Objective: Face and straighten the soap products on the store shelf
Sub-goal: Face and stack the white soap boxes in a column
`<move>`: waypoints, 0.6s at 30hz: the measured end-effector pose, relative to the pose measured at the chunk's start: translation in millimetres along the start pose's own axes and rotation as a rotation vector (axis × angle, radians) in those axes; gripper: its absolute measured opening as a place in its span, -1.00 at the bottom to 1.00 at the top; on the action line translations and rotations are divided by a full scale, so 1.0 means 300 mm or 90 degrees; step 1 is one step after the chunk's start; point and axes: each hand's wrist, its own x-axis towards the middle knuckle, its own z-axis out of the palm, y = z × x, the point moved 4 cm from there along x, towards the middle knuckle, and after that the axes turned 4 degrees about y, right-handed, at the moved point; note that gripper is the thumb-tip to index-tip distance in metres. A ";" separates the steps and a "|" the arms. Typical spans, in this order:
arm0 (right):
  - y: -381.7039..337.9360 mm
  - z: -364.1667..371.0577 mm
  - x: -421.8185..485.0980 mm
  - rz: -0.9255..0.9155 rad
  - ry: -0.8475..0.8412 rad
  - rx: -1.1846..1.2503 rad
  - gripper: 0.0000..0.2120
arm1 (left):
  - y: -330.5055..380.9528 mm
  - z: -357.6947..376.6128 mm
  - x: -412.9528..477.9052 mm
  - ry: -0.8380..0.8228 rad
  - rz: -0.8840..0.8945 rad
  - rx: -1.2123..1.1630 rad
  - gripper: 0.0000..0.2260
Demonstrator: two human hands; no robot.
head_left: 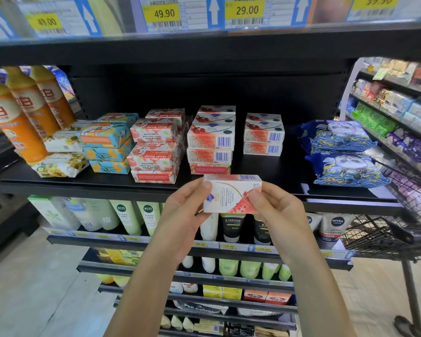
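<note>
A white and red soap box (231,194) is held in front of the black shelf (265,171), just off its front edge. My left hand (184,210) grips its left end and my right hand (275,205) pinches its right end. On the shelf behind stand two stacks of matching white and red soap boxes (210,139) (263,135), barcodes facing out. To their left are Goat Soap packs (154,149), printed upside down, blue and orange soap packs (107,144), and white floral soap packs (61,164).
Orange bottles (17,117) stand at the shelf's far left. Blue panda-print packs (343,154) lie at its right. A black wire basket (389,229) sticks out at the right. Lower shelves hold tubes and bottles (231,227). Price tags (163,14) hang above.
</note>
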 end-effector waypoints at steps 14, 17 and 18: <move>-0.018 -0.004 -0.006 -0.103 -0.077 -0.018 -0.59 | 0.007 0.012 -0.021 -0.020 -0.022 0.009 -0.66; -0.009 -0.001 -0.004 -0.066 -0.083 -0.004 -0.57 | 0.010 0.009 -0.022 -0.019 0.003 0.023 -0.67; -0.006 0.001 -0.003 -0.048 -0.081 -0.002 -0.55 | 0.010 0.008 -0.022 -0.020 0.013 0.029 -0.68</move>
